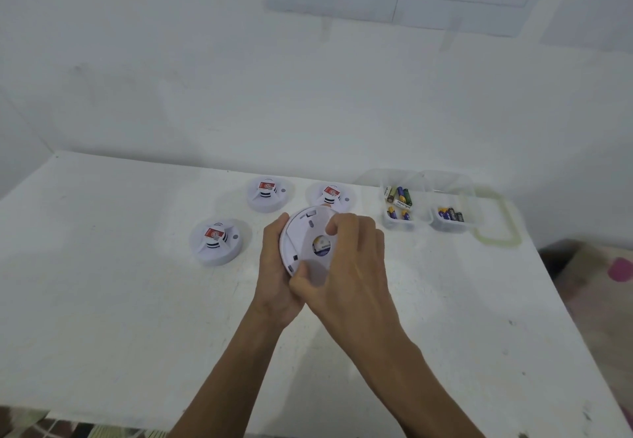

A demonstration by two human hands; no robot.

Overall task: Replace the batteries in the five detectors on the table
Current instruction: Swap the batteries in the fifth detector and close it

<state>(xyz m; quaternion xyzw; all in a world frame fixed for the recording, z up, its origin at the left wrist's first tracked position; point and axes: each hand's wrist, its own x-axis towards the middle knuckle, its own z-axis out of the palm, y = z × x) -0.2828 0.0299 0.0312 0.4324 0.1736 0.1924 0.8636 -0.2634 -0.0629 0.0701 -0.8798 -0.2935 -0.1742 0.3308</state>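
A white detector (305,235) is held over the middle of the worktop (120,283), its flat back turned up and a battery (321,245) seen through a round opening. Its left rim is gripped by the left hand (274,266). Its right side is clasped by the right hand (352,259), with thumb and fingers curled onto the back. A second detector (216,240) is set to the left, and a third detector (269,194) and a fourth detector (330,192) behind. Two clear tubs of batteries, the nearer tub (388,223) and the farther tub (448,227), are placed to the right.

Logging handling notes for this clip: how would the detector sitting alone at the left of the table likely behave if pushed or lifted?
The left detector looks like rigid plastic, so probably stiff and light. Its broad round base lies flat on the table, so it would likely slide rather than tip or roll.
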